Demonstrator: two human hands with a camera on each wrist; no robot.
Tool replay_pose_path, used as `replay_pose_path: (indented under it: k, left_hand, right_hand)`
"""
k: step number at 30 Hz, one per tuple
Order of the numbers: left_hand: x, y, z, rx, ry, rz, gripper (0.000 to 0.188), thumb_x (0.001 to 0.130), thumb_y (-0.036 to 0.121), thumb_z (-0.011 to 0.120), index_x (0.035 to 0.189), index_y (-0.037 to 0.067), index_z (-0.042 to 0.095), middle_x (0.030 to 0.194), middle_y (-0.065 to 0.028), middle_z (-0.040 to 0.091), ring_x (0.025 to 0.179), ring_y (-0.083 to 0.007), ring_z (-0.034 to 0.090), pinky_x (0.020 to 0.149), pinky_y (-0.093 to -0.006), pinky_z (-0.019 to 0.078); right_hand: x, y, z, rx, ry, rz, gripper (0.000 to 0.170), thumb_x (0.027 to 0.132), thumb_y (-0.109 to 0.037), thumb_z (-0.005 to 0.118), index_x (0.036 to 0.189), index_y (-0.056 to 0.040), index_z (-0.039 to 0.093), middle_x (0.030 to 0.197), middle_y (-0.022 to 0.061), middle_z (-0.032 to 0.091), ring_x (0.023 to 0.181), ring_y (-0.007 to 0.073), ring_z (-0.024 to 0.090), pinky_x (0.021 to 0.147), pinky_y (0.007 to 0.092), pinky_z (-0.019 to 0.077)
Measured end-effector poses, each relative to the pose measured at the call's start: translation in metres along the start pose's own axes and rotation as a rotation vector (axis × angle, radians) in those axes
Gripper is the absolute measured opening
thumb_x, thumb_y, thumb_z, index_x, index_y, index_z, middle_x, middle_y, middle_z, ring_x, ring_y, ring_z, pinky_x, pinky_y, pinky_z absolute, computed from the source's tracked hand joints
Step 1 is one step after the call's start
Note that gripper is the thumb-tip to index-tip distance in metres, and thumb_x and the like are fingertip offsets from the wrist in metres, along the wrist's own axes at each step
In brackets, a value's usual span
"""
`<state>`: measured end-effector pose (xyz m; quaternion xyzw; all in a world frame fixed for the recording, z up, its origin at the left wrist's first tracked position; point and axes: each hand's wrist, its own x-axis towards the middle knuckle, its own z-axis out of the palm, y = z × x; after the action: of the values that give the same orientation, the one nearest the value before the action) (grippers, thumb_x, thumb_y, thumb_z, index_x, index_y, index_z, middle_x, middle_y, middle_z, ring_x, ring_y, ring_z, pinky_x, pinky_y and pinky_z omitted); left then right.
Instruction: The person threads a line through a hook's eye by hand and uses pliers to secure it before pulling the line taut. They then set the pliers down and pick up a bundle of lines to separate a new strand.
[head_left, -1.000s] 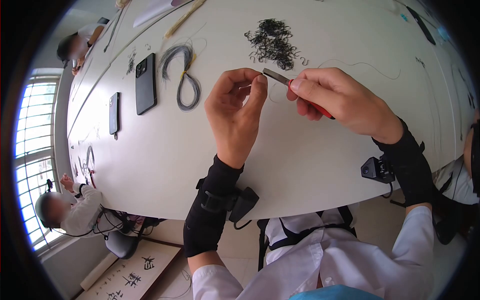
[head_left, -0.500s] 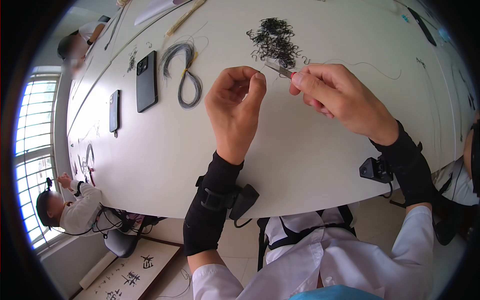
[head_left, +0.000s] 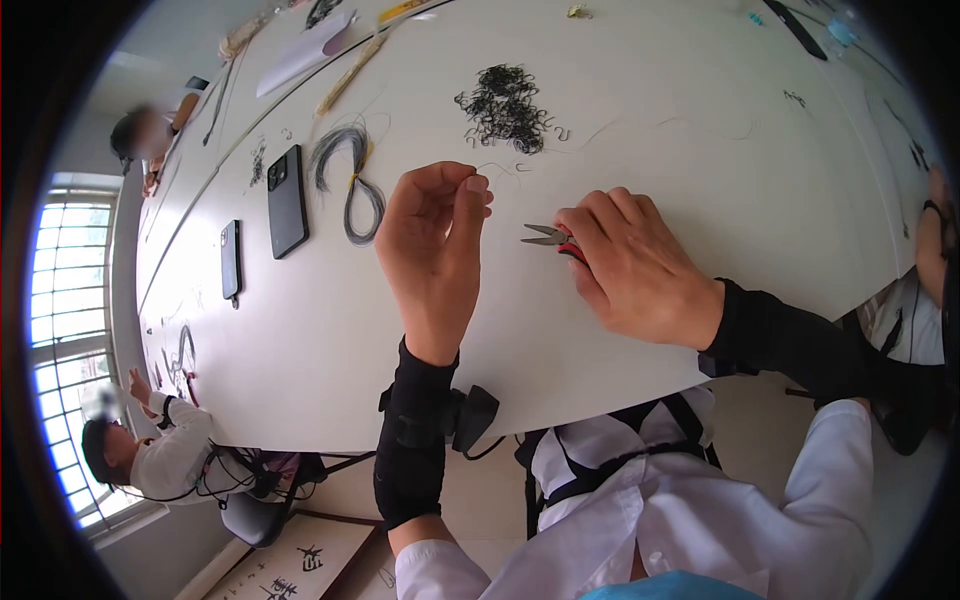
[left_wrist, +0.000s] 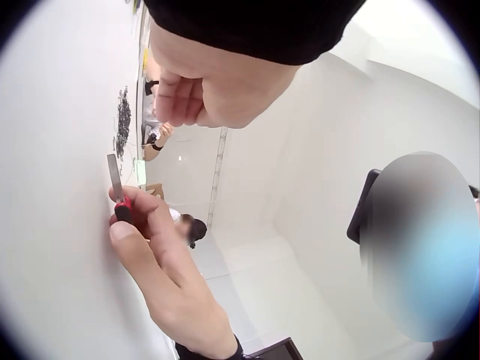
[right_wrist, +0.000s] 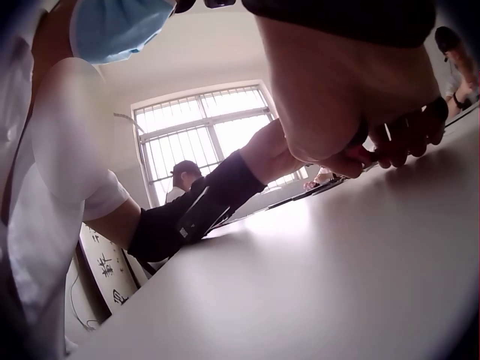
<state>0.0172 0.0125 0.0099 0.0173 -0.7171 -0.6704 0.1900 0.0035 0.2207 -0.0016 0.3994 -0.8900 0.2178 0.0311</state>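
My left hand (head_left: 435, 255) is raised over the table, thumb and forefinger pinched together around the end of a thin strand (head_left: 500, 168). What else sits between those fingertips is too small to make out. In my right hand (head_left: 640, 265) I grip a pair of pliers (head_left: 545, 237) with red and black handles. Their metal jaws are parted and point left, apart from the left fingers. The left wrist view shows the pliers (left_wrist: 115, 176) side-on in the right fingers. Beyond the hands lies a pile of small black bent hooks (head_left: 505, 108), with a few loose ones at its edge.
Left of my hands lie a tied bundle of grey strands (head_left: 362, 200), a large black phone (head_left: 287, 205) and a smaller phone (head_left: 231, 262). A long thin strand (head_left: 670, 122) trails across the table to the right. Another person (head_left: 165, 455) sits at the left.
My right hand has moved down and away from the left fingertips, turning palm-down, and the pliers' jaws have parted. My left hand keeps its pinch. The head view has shifted slightly.
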Motion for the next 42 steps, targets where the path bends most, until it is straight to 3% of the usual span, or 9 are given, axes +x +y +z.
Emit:
replay_pose_path:
  k: [10, 13, 22, 25, 29, 33, 36, 38, 42]
  left_hand:
    - [-0.029, 0.026, 0.002, 0.089, -0.035, 0.012, 0.010, 0.095, 0.002, 0.069, 0.102, -0.004, 0.066, 0.093, -0.0064, 0.069, 0.086, -0.0103, 0.065, 0.083, -0.0258, 0.0540]
    - [-0.035, 0.032, 0.005, 0.071, -0.065, -0.005, 0.009, 0.094, 0.002, 0.070, 0.101, -0.004, 0.067, 0.093, -0.0062, 0.069, 0.086, -0.0107, 0.066, 0.084, -0.0260, 0.0539]
    - [-0.027, 0.025, -0.012, 0.089, -0.069, 0.031, 0.011, 0.097, 0.006, 0.068, 0.102, -0.003, 0.064, 0.090, -0.0046, 0.066, 0.082, -0.0104, 0.063, 0.080, -0.0253, 0.0513]
    - [-0.017, 0.019, -0.031, 0.053, -0.052, 0.053, 0.012, 0.100, 0.007, 0.066, 0.103, -0.003, 0.062, 0.090, -0.0052, 0.066, 0.082, -0.0112, 0.063, 0.079, -0.0261, 0.0515]
    - [-0.003, 0.019, -0.053, 0.096, -0.001, 0.026, 0.012, 0.100, 0.007, 0.064, 0.105, -0.003, 0.062, 0.091, -0.0071, 0.067, 0.082, -0.0128, 0.064, 0.078, -0.0268, 0.0532]
    - [0.006, 0.028, -0.048, 0.192, -0.077, 0.017, 0.009, 0.099, 0.004, 0.064, 0.105, -0.003, 0.063, 0.091, -0.0058, 0.067, 0.083, -0.0124, 0.065, 0.079, -0.0265, 0.0542]
    - [-0.005, 0.040, -0.008, 0.254, -0.281, -0.001, 0.007, 0.095, -0.001, 0.064, 0.102, -0.002, 0.066, 0.090, -0.0054, 0.068, 0.082, -0.0124, 0.066, 0.078, -0.0270, 0.0551]
    - [-0.020, 0.055, 0.028, 0.296, -0.445, 0.062, 0.007, 0.094, -0.002, 0.066, 0.101, -0.003, 0.067, 0.090, -0.0051, 0.068, 0.082, -0.0123, 0.066, 0.081, -0.0264, 0.0537]
    - [-0.036, 0.075, 0.073, 0.259, -0.641, 0.081, 0.006, 0.092, -0.004, 0.067, 0.097, -0.003, 0.069, 0.090, -0.0073, 0.069, 0.083, -0.0136, 0.068, 0.081, -0.0279, 0.0552]
  right_hand:
    - [-0.002, -0.009, -0.010, 0.225, 0.182, 0.035, 0.049, 0.088, -0.020, 0.072, 0.128, -0.0018, 0.051, 0.120, 0.0170, 0.053, 0.112, 0.0340, 0.050, 0.099, 0.0441, 0.0413]
    - [0.010, -0.015, -0.019, 0.405, 0.362, -0.037, 0.035, 0.091, -0.020, 0.072, 0.119, -0.0025, 0.059, 0.115, 0.0141, 0.058, 0.111, 0.0330, 0.051, 0.097, 0.0422, 0.0437]
    - [-0.015, 0.003, -0.099, 0.755, 0.212, 0.105, 0.022, 0.100, -0.019, 0.063, 0.094, 0.0014, 0.065, 0.085, 0.0049, 0.068, 0.079, 0.0139, 0.063, 0.078, 0.0298, 0.0506]
    - [-0.063, 0.025, -0.141, 0.676, 0.186, 0.298, 0.021, 0.101, -0.022, 0.061, 0.096, -0.0022, 0.067, 0.084, -0.0025, 0.063, 0.068, 0.0027, 0.048, 0.062, 0.0215, 0.0403]
    - [-0.142, 0.061, -0.188, 0.647, 0.006, 0.661, 0.024, 0.103, -0.023, 0.058, 0.101, -0.0016, 0.067, 0.072, -0.0040, 0.057, 0.059, 0.0019, 0.041, 0.053, 0.0215, 0.0333]
    - [-0.189, 0.082, -0.208, 0.421, -0.288, 0.973, 0.022, 0.102, -0.019, 0.059, 0.108, 0.0012, 0.067, 0.074, 0.0001, 0.058, 0.067, 0.0086, 0.053, 0.063, 0.0250, 0.0450]
    - [-0.189, 0.081, -0.190, -0.302, 0.063, 0.529, 0.023, 0.100, -0.017, 0.062, 0.113, 0.0014, 0.066, 0.090, 0.0060, 0.065, 0.085, 0.0147, 0.061, 0.080, 0.0296, 0.0509]
    - [-0.147, 0.054, -0.178, 0.210, 0.160, 0.637, 0.027, 0.097, -0.017, 0.065, 0.117, 0.0013, 0.064, 0.107, 0.0106, 0.067, 0.100, 0.0201, 0.062, 0.093, 0.0339, 0.0495]
    - [-0.088, 0.013, -0.132, 0.367, 0.190, 0.222, 0.022, 0.096, -0.013, 0.068, 0.113, 0.0008, 0.066, 0.104, 0.0118, 0.070, 0.098, 0.0190, 0.066, 0.090, 0.0323, 0.0517]
